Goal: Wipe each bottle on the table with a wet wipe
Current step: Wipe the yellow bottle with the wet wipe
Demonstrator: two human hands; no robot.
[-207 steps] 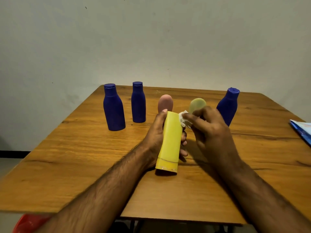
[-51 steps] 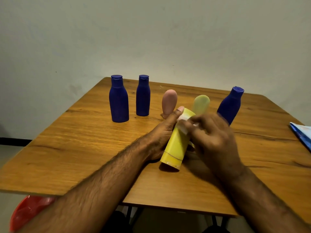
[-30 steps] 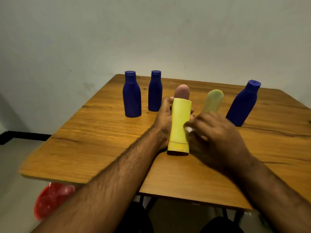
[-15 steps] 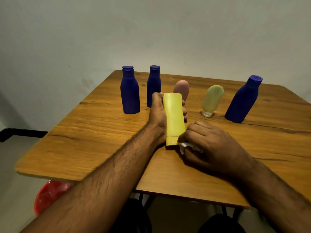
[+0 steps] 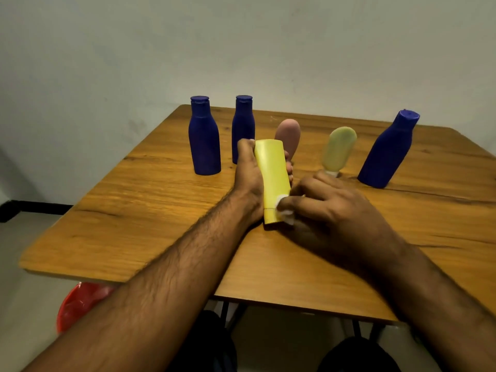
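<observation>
Yellow bottle [image 5: 272, 178] stood on the bench [image 5: 150, 200], gripped by our left hand [image 5: 248, 173]; our right hand [image 5: 326, 208] pinched the wipe [image 5: 285, 212] against its base. Five bottles beyond our hands looked left to wipe.

left forearm running from the lower left of the frame up to the centre, bare. left hand [image 5: 249, 174] at frame centre, curled round a yellow bottle [image 5: 271, 173], thumb along its left side, fingertips showing past its right edge. right forearm entering from the lower right corner, bare too. right hand [image 5: 330, 210] just right of centre, knuckles up, fingers bent, pinching a white wipe [image 5: 284, 212] against the bottle's lower end.
</observation>
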